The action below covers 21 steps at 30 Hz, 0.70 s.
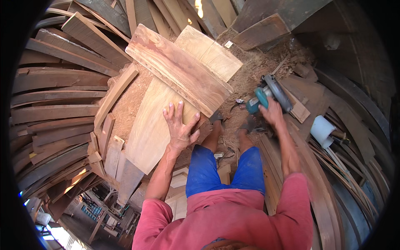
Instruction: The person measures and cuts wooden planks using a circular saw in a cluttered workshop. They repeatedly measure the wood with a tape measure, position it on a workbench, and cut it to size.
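Observation:
My left hand (180,127) lies with spread fingers on a wide pale board (150,125), close to the lower edge of a thick reddish-brown plank (179,68). The plank rests slantwise across the pale board. A further pale wood piece (212,54) shows beyond the plank's far side. Off to the right, my right hand (273,112) is wrapped round the handle of a teal circular saw (260,98) with a dark guard. The saw is apart from the plank, over the sawdust-covered ground beside some offcuts. Its blade cannot be made out.
Stacked planks (62,89) crowd the left side and the far side. Sawdust (129,91) covers the ground around the boards. A pale blue container (323,131) stands at the right beside long wood strips. A dark wood block (262,32) lies at the far right.

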Tool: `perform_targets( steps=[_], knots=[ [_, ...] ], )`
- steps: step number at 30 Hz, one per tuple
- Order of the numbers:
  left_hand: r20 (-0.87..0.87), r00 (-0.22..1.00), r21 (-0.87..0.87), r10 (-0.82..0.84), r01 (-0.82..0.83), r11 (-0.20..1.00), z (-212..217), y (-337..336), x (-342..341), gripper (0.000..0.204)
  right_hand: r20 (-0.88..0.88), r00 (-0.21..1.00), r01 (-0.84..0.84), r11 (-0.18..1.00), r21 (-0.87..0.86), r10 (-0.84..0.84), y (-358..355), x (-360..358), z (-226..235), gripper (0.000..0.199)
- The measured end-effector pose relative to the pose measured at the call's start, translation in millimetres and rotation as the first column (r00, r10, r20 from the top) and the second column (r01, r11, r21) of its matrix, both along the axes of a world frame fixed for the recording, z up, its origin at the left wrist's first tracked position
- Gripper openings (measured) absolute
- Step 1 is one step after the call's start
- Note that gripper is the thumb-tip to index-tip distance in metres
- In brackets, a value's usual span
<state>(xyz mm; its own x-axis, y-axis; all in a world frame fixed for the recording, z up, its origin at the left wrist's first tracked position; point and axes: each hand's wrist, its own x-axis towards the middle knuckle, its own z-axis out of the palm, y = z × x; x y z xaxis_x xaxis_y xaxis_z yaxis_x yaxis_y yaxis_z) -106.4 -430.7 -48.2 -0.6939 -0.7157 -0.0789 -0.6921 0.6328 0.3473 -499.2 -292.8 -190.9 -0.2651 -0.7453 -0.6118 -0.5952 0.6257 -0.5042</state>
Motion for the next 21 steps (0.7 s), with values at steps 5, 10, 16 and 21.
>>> perform_targets(
  steps=[5,10,16,21],
  knots=[
    [-0.019,1.0,0.003,-0.006,0.006,1.0,3.3,-3.3,-3.5,0.075,0.025,0.963,0.261,0.954,0.151,-0.267,38.6,23.7,50.0,0.035],
    [-0.033,0.999,0.009,0.007,-0.007,1.0,1.0,2.7,-4.5,0.077,0.28,0.773,0.513,0.82,0.252,-0.569,88.3,46.2,94.5,0.019],
    [-0.007,0.999,0.065,0.052,-0.051,0.997,14.4,-1.6,-8.0,0.08,0.347,0.685,0.652,0.751,0.1,-0.641,76.8,67.0,214.3,0.024],
    [-0.026,0.998,0.055,0.049,-0.047,0.997,17.9,-2.3,-8.8,0.081,0.346,0.719,0.663,0.744,-0.085,-0.602,51.3,84.7,307.9,0.026]
  ],
)
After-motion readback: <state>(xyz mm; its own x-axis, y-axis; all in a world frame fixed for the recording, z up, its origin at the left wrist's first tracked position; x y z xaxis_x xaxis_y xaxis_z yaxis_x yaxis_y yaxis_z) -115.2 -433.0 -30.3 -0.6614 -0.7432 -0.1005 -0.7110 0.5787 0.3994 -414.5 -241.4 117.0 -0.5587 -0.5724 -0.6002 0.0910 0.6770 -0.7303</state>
